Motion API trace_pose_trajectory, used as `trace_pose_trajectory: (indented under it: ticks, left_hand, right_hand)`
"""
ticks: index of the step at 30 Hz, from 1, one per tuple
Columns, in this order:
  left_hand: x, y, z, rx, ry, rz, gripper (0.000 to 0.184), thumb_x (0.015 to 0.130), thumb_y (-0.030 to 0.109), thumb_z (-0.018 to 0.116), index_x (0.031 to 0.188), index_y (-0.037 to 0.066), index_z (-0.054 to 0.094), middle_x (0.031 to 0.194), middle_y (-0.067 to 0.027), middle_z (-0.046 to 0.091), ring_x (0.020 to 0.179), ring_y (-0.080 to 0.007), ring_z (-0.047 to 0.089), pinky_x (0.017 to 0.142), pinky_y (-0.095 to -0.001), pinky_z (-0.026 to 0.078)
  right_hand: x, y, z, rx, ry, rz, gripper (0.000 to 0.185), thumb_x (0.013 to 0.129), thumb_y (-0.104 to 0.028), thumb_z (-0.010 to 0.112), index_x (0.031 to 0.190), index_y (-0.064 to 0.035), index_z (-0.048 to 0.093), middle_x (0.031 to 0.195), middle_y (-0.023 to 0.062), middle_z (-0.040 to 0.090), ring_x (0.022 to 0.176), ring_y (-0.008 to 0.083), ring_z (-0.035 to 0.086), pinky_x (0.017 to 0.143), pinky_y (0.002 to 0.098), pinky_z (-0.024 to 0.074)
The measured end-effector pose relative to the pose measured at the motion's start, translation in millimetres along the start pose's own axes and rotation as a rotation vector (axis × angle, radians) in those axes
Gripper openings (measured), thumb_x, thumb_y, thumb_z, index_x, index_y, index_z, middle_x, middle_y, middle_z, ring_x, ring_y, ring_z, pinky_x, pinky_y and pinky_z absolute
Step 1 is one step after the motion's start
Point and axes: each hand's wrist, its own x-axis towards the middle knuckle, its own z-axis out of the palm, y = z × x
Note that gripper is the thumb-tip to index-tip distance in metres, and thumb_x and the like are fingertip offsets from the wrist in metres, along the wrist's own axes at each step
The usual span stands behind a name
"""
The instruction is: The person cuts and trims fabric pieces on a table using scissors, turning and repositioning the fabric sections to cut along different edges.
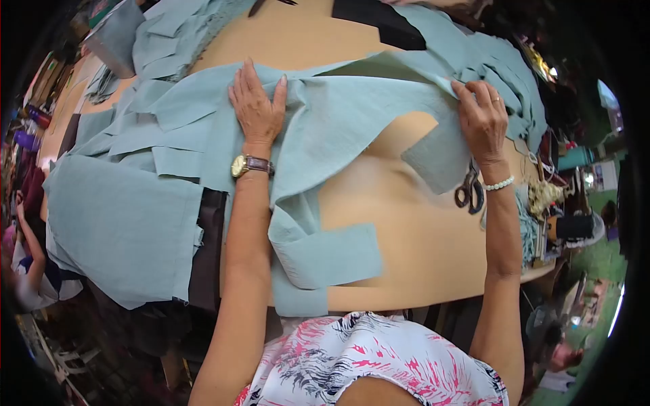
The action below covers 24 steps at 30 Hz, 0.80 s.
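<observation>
Noticed first a narrow green strip point(301, 303) drooping over the near edge of the bench point(420, 264). Saw large green panels point(122, 223) overhanging the left edge, and dark-handled scissors point(469, 193) toward the right edge, just beside a small green piece point(439, 162). Found the long green cloth point(359, 108) farther in, directly beneath the left hand point(259, 111), open and palm down with thumb spread. Found its right end pinched in the fingertips of the right hand point(482, 111), raised in a loose fold. Saw black cloth point(379, 24) toward the far edge.
</observation>
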Motion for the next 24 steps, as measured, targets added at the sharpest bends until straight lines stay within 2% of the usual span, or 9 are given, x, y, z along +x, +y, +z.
trace_pose_trajectory:
  ticks: [3, 5, 7, 10, 14, 16, 19, 21, 24]
  left_hand:
    - [-8, 1, 1, 0.107, -0.213, 0.017, 0.065, 0.080, 0.044, 0.053, 0.128, 0.005, 0.035, 0.122, -0.0184, 0.046, 0.114, -0.0335, 0.040, 0.095, -0.0546, 0.024]
    - [-11, -5, 6, 0.175, -0.324, 0.047, 0.059, 0.077, 0.043, 0.056, 0.123, 0.008, 0.043, 0.118, -0.0141, 0.050, 0.111, -0.0311, 0.043, 0.093, -0.0531, 0.026]
    - [-13, -14, 10, 0.194, -0.347, 0.131, 0.050, 0.076, 0.040, 0.059, 0.115, 0.009, 0.052, 0.111, -0.0110, 0.055, 0.105, -0.0288, 0.047, 0.092, -0.0498, 0.029]
    - [-10, -10, 7, 0.115, -0.297, 0.169, 0.030, 0.076, 0.031, 0.061, 0.095, 0.008, 0.060, 0.094, -0.0086, 0.059, 0.090, -0.0268, 0.053, 0.081, -0.0423, 0.038]
    - [1, -5, 12, 0.090, -0.308, 0.353, 0.013, 0.076, 0.018, 0.061, 0.079, 0.006, 0.056, 0.073, -0.0091, 0.057, 0.070, -0.0284, 0.056, 0.060, -0.0392, 0.042]
    - [19, 11, 8, 0.093, -0.265, 0.372, 0.012, 0.076, 0.018, 0.060, 0.081, 0.007, 0.056, 0.073, -0.0095, 0.058, 0.070, -0.0291, 0.056, 0.060, -0.0391, 0.043]
    - [54, 23, 23, 0.146, -0.151, 0.419, 0.011, 0.077, 0.018, 0.058, 0.082, 0.007, 0.057, 0.074, -0.0097, 0.059, 0.069, -0.0288, 0.057, 0.062, -0.0392, 0.043]
    - [73, 30, 34, 0.308, -0.234, 0.389, 0.015, 0.077, 0.019, 0.059, 0.086, 0.008, 0.058, 0.084, -0.0098, 0.060, 0.079, -0.0278, 0.057, 0.069, -0.0399, 0.042]
    - [76, 34, 42, 0.308, -0.120, 0.451, 0.028, 0.076, 0.021, 0.060, 0.101, 0.009, 0.056, 0.103, -0.0098, 0.056, 0.095, -0.0284, 0.052, 0.079, -0.0420, 0.039]
  right_hand:
    - [-64, 13, 15, -0.034, -0.106, 0.125, 0.021, 0.067, -0.003, 0.058, 0.087, -0.0096, 0.061, 0.090, 0.0051, 0.055, 0.090, 0.0220, 0.053, 0.077, 0.0337, 0.0424]
    - [-113, 16, 23, 0.079, -0.249, 0.376, 0.020, 0.071, -0.007, 0.059, 0.091, -0.0075, 0.060, 0.091, 0.0079, 0.055, 0.092, 0.0248, 0.053, 0.079, 0.0361, 0.0415]
    - [-127, -12, 13, 0.228, -0.204, 0.620, 0.022, 0.075, -0.014, 0.058, 0.095, -0.0050, 0.057, 0.093, 0.0112, 0.055, 0.091, 0.0272, 0.052, 0.078, 0.0377, 0.0411]
    - [-107, -72, -12, 0.345, -0.107, 0.489, 0.023, 0.078, -0.017, 0.056, 0.097, -0.0032, 0.055, 0.095, 0.0132, 0.054, 0.089, 0.0293, 0.052, 0.076, 0.0378, 0.0418]
    - [-136, -63, 21, 0.496, -0.371, 0.491, 0.021, 0.076, -0.010, 0.052, 0.095, -0.0026, 0.055, 0.094, 0.0132, 0.054, 0.087, 0.0315, 0.052, 0.073, 0.0382, 0.0430]
    - [-148, -22, 38, 0.397, -0.426, 0.538, 0.021, 0.074, -0.005, 0.049, 0.094, -0.0028, 0.055, 0.094, 0.0129, 0.054, 0.086, 0.0313, 0.052, 0.071, 0.0387, 0.0434]
    - [-142, 18, 20, 0.111, -0.100, 0.597, 0.026, 0.072, -0.005, 0.052, 0.098, -0.0023, 0.055, 0.099, 0.0142, 0.054, 0.091, 0.0320, 0.051, 0.079, 0.0392, 0.0420]
    - [-145, 23, -9, 0.084, -0.158, 0.644, 0.028, 0.074, -0.008, 0.055, 0.101, -0.0016, 0.055, 0.102, 0.0138, 0.053, 0.094, 0.0314, 0.051, 0.081, 0.0393, 0.0406]
    - [-160, 6, -30, 0.197, -0.288, 0.732, 0.027, 0.077, -0.011, 0.056, 0.102, -0.0018, 0.054, 0.101, 0.0131, 0.052, 0.093, 0.0307, 0.051, 0.080, 0.0394, 0.0402]
